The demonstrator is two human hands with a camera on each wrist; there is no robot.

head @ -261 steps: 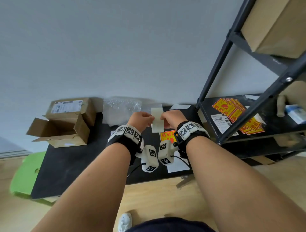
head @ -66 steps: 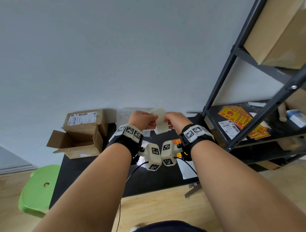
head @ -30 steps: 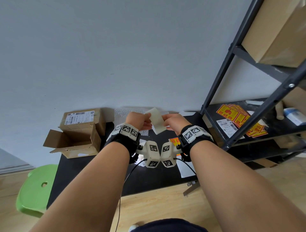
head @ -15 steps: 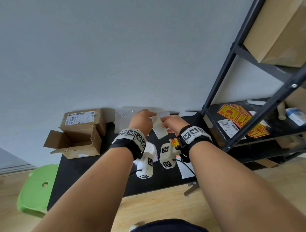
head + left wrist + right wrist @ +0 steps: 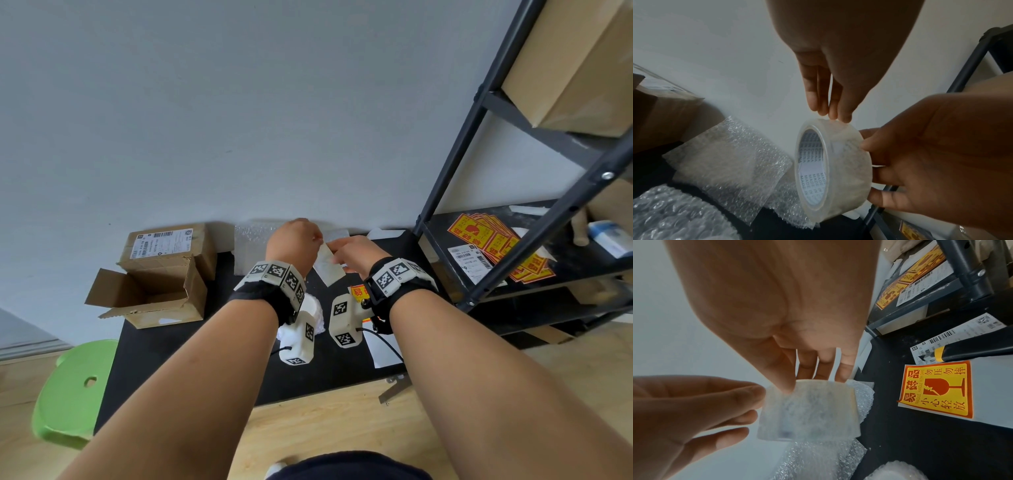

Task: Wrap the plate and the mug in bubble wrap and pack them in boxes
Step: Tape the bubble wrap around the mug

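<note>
Both hands up over the black table (image 5: 219, 370), holding a clear tape roll (image 5: 835, 168) between them. Right hand (image 5: 937, 155) grips the roll w/ fingers curled on its outer face; left hand (image 5: 838, 53) pinches the roll's top edge at 12 o'clock w/ fingertips (image 5: 835, 113). Bubble wrap sheets (image 5: 729, 164) lie on the table at 9 o'clock of the roll, open cardboard box (image 5: 150, 291) further out at 9, bubble-wrapped bundle (image 5: 313, 315) below the wrists at 6; plate & mug can't be made out.

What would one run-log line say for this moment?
stage: finding tape end | left hand: picking at tape roll | right hand: holding roll | bubble wrap: on table
</note>
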